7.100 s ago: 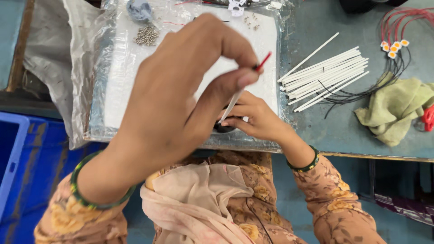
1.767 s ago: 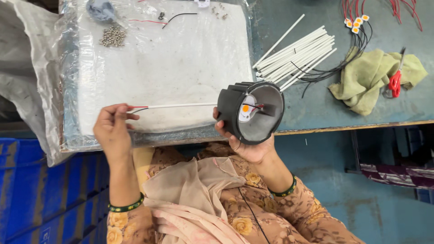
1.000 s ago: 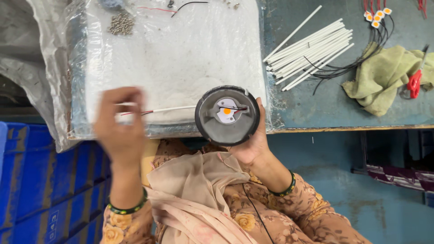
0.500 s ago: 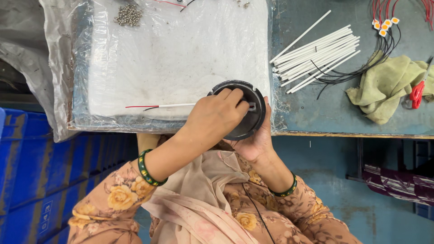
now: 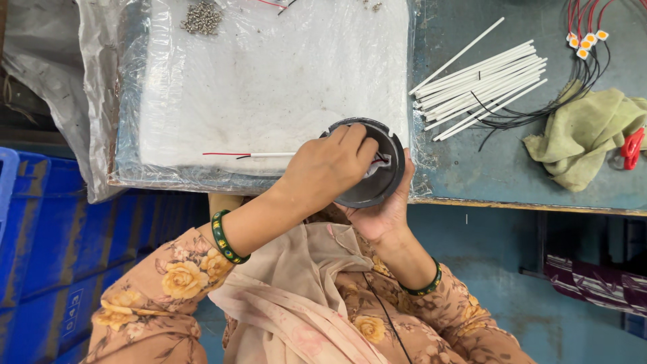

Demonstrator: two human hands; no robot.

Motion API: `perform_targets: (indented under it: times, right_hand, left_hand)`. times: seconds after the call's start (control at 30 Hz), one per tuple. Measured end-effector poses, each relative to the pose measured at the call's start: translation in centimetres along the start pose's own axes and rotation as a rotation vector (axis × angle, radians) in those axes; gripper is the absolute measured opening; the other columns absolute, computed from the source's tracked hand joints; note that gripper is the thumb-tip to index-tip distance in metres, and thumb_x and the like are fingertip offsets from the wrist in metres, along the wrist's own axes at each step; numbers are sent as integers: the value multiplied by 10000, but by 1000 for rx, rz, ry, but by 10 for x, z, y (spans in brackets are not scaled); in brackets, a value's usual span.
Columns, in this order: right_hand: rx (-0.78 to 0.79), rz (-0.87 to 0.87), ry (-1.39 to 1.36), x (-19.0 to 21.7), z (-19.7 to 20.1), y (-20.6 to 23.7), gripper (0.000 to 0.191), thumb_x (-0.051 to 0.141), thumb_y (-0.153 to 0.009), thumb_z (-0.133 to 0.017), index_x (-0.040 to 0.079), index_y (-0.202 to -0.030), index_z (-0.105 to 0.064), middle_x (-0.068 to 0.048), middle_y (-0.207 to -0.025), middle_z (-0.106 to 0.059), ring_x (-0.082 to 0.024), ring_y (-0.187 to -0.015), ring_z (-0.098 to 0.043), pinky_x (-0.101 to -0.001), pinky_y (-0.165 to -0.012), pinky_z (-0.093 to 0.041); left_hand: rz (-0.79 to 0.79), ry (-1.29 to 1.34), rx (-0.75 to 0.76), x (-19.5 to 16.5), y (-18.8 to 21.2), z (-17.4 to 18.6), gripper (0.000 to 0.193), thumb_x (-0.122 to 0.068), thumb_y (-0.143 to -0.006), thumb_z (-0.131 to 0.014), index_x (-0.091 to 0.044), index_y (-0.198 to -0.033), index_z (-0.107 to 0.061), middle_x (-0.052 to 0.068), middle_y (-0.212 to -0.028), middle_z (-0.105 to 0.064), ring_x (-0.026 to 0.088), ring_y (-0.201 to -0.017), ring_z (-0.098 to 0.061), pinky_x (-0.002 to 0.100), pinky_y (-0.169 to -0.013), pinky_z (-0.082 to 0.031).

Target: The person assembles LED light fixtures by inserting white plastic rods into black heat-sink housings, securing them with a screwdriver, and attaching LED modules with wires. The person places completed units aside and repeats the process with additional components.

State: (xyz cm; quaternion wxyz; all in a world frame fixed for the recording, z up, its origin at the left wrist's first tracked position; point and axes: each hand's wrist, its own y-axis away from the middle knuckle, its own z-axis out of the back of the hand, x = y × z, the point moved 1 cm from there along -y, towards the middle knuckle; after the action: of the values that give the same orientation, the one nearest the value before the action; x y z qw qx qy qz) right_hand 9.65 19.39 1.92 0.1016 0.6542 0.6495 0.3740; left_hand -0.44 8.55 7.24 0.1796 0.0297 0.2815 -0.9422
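Head view: left hand (image 5: 327, 168) hides whatever it seemingly pinches inside the housing (image 5: 387, 176) cupped by right hand (image 5: 377, 216).

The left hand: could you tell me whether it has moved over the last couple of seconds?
Yes. The left hand moved right from the white pad's front edge onto the round black housing.

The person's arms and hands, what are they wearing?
Both hands, left hand and right hand, are bare: no gloves. Peach sleeves with a yellow rose print reach the forearms. Each wrist has a dark green bangle with gold flecks.
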Motion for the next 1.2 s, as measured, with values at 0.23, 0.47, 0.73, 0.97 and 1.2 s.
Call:
perform_targets:
  times: [0.23, 0.47, 0.73, 0.97, 1.2]
  right_hand:
    - [30, 43, 15, -10, 2, -8, 849, 851, -770, -550, 233, -1349, -608, -34, -1308, -643, -240, -1168, -610, -472, -859, -525]
    - [-30, 36, 34, -11, 0, -11, 842, 837, -749, -535, 239, -1337, -615, -12, -1303, -666, -212, -1175, -621, -444, -893, -520]
    - [24, 47, 21, -6, -6, -15, 813, 791, -808, -545, 220, -1384, -598, -18, -1396, -626, -227, -1290, -583, -442, -1064, -487]
    - [-39, -9, 11, -5, -1, -19, 835, 802, -747, -532, 197, -1313, -634, -46, -1332, -668, -242, -1240, -616, -475, -1002, -507]
    - [-32, 14, -6, -7, -2, -21, 828, 795, -784, -552, 190, -1344, -623, -36, -1357, -660, -228, -1245, -623, -468, -994, -525]
  left_hand:
    - [76, 35, -5, 7, 8, -2, 215, -120, -818, -673, -60, -1021, -636, 60, -963, -577, 195, -905, -661, 293, -608, -553]
    - [235, 59, 44, -2, 20, -3, 241, -99, -841, -672, -48, -1075, -638, 93, -1037, -588, 248, -966, -658, 363, -752, -589]
    - [365, 107, 134, -24, 28, 5, 533, -53, -820, -622, 68, -1337, -576, 180, -1263, -608, 302, -1065, -669, 368, -764, -602]
    - [282, -157, 140, -26, 32, 11, 612, -145, -842, -613, 90, -1401, -531, 110, -899, -707, 264, -1154, -584, 361, -871, -484]
    - [160, -248, 321, -12, 25, 19, 679, -209, -816, -624, 113, -1403, -509, 103, -795, -711, 232, -1102, -565, 365, -908, -423]
